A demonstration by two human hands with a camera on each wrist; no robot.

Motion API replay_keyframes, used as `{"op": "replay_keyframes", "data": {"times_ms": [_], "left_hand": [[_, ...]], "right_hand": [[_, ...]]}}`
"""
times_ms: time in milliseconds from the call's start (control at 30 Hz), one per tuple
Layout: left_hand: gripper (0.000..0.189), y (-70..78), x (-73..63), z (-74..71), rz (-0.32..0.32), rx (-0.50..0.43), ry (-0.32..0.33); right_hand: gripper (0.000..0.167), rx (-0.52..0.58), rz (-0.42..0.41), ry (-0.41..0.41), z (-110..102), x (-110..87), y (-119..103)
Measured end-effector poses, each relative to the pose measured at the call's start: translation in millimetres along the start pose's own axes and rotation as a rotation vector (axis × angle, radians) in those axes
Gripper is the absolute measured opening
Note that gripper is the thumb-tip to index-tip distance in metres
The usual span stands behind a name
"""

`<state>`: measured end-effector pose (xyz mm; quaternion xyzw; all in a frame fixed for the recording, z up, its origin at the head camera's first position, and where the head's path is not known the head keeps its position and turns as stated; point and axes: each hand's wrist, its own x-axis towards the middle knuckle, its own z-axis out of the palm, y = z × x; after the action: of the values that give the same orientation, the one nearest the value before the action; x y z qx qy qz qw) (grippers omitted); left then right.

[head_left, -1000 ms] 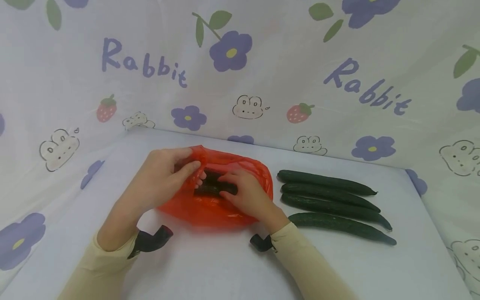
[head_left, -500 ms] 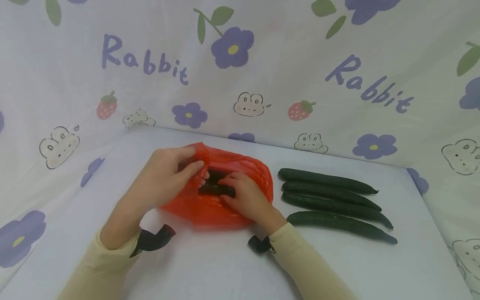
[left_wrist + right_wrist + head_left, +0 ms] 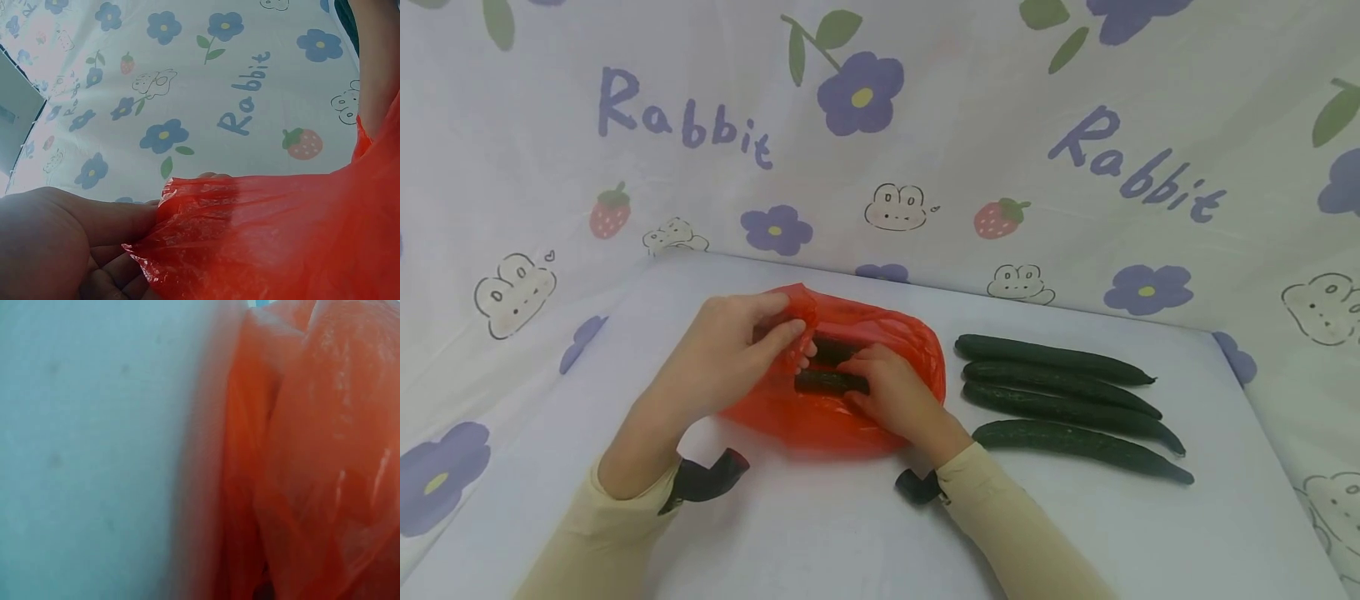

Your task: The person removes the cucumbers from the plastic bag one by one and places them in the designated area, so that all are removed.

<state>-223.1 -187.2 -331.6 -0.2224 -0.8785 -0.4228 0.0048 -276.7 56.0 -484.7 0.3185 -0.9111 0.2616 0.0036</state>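
Note:
A thin red plastic bag [image 3: 842,429] lies on the table, its mouth toward me. My left hand [image 3: 722,354] pinches the bag's rim between thumb and fingers and holds it raised; the left wrist view shows this hand [image 3: 56,244] on the crinkled red film [image 3: 281,219]. Within the opening are two dark green cucumbers, a nearer cucumber [image 3: 820,382] and a farther cucumber [image 3: 835,350]. My right hand [image 3: 898,400] reaches into the mouth and grips the right end of the nearer one. In the right wrist view, red film [image 3: 331,444] hides that hand.
Several cucumbers [image 3: 1067,408] lie side by side right of the bag, close to the right forearm. Dark wrist mounts [image 3: 707,479] stick out from both sleeves. A white patterned cloth [image 3: 962,150] hangs behind the table [image 3: 820,533].
My right hand's fingers have drawn in around the nearer cucumber, which now lies more clearly apart from the farther one. The left hand still holds the rim in nearly the same place.

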Motion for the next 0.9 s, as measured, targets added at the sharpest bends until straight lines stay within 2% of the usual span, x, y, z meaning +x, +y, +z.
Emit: {"op": "replay_keyframes", "data": {"times_ms": [200, 400, 667, 900], "left_hand": [[0.008, -1.3, -1.3, 0.4, 0.006, 0.001, -0.001], [0.007, -1.9, -1.1, 0.4, 0.003, -0.022, -0.008], [0.006, -0.7, -1.1, 0.1, 0.010, -0.011, -0.003], [0.006, 0.4, -2.3, -2.0, 0.004, -0.010, 0.002]], "right_hand": [[0.028, -0.014, -0.030, -0.014, -1.8, 1.1, -1.6], [0.032, -0.005, -0.010, -0.010, -2.9, 1.5, -1.0], [0.032, 0.066, 0.005, 0.052, -6.2, -1.1, -3.4], [0.034, 0.057, 0.003, 0.085, -8.0, 0.6, -3.6]]}}
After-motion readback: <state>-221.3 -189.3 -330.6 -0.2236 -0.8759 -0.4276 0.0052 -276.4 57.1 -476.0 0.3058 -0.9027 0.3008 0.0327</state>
